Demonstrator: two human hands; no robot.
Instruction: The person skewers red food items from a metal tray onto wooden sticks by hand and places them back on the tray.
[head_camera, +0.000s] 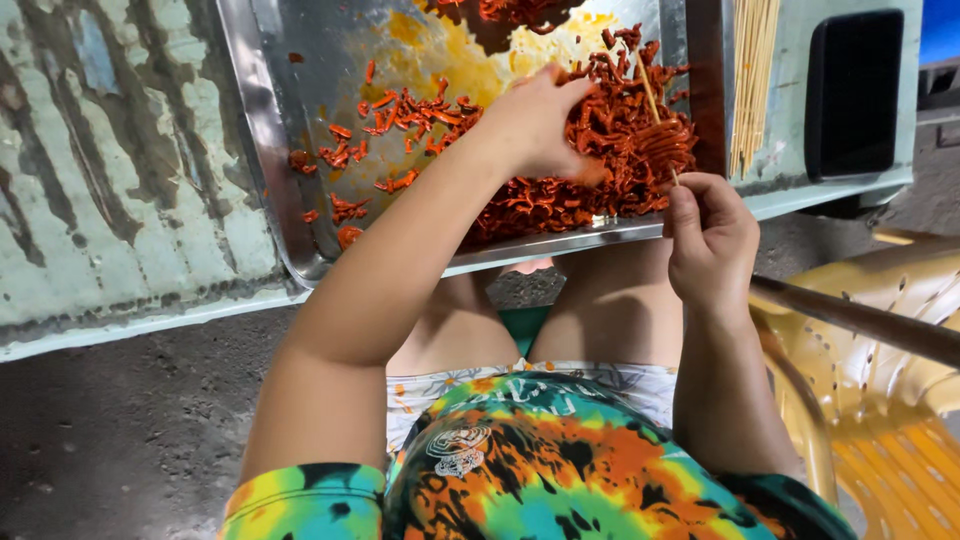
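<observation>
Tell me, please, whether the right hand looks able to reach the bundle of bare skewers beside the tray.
Probably yes: the bare skewers lie just beyond the right hand with nothing between, though its fingers already pinch a skewer.

the light is bright and even, falling from above, with a slightly warm cast. the metal tray (262, 130) throws back soft glare along its rim and its oily yellow bottom. a dark shadow sits at the tray's top edge. the ground (110, 440) below is dim and grainy. the left hand (535, 120) is a little smeared with motion blur, while the right hand (712, 240) is sharper. straight lines bend slightly toward the edges, as with a wide lens.
</observation>
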